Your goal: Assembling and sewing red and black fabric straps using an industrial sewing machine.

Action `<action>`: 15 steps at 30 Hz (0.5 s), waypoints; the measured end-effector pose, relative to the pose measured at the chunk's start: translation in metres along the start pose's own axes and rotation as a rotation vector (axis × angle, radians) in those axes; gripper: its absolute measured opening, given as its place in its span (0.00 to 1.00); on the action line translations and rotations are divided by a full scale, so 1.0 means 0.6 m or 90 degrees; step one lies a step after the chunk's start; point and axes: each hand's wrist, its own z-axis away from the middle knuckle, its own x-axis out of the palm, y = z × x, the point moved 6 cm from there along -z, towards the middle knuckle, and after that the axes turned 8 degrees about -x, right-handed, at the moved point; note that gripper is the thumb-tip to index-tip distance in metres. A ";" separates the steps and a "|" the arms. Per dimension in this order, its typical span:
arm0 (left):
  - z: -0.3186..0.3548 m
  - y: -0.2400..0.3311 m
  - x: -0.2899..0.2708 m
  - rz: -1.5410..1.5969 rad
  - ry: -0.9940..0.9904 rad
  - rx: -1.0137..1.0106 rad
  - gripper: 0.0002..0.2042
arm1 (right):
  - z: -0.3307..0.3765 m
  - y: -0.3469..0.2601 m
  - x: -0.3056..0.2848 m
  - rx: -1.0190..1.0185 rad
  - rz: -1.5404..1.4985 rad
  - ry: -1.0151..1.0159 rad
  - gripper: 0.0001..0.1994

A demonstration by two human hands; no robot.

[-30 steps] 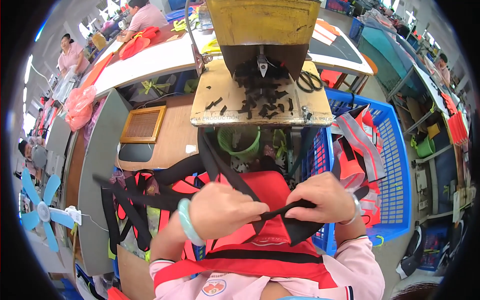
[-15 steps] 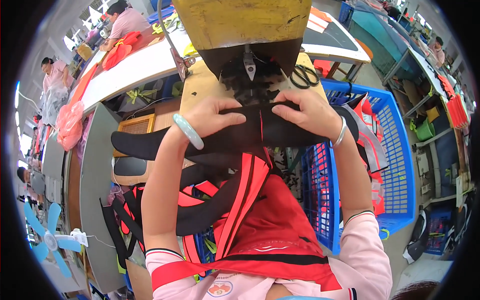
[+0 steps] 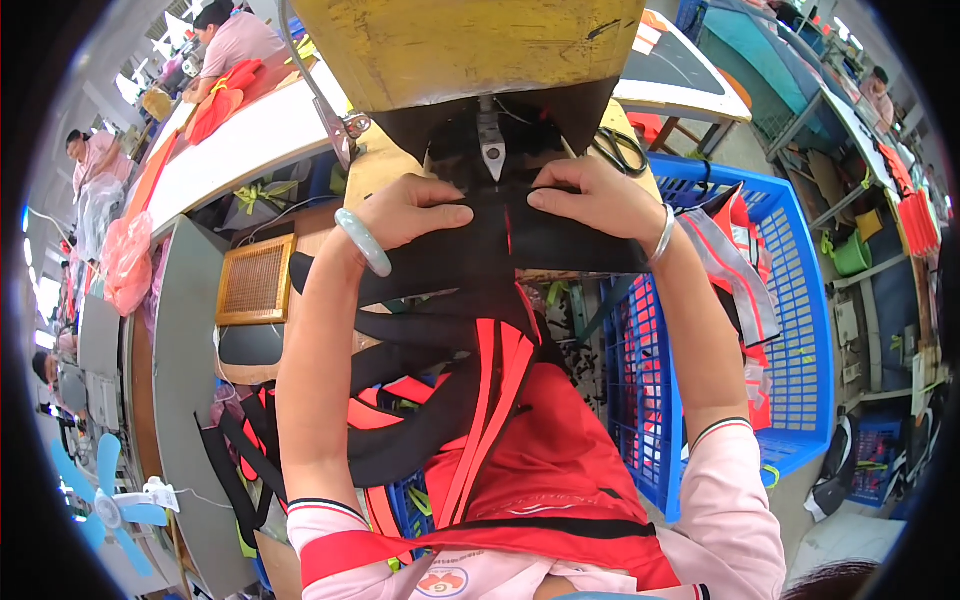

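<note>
Both my hands pinch the upper edge of a black fabric piece (image 3: 440, 262) in front of a yellow machine head (image 3: 470, 45). My left hand (image 3: 408, 212), wearing a pale green bangle, is closed on it left of a thin red seam. On the other side my right hand (image 3: 605, 200), with a silver bangle, grips the same piece, thumb and fingers together. Just beyond the cloth, between the hands, hangs a pointed metal tip (image 3: 492, 150). Black bands with orange-red strips (image 3: 495, 385) trail from the cloth over my red apron (image 3: 560, 440).
Black-handled scissors (image 3: 620, 152) lie right of the machine head. A blue plastic basket (image 3: 815, 380) at the right holds grey and red pieces. Left are a grey panel (image 3: 190, 380), a woven frame (image 3: 254, 280) and a blue fan (image 3: 105, 505). Other people sit or stand farther off.
My hands and the black fabric have moved up, closer to the metal tip. The fabric's outer ends have drawn inward. The view has shifted slightly; both hands keep their pinch.
</note>
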 end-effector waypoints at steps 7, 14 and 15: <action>-0.025 -0.012 -0.016 0.026 0.007 0.022 0.13 | -0.014 0.012 -0.010 -0.008 -0.009 0.029 0.15; -0.018 -0.019 -0.032 -0.003 0.014 0.008 0.10 | -0.021 0.001 -0.005 -0.029 0.017 0.063 0.16; -0.018 -0.014 -0.031 0.016 0.017 0.019 0.10 | -0.017 -0.001 -0.010 -0.032 0.026 0.078 0.16</action>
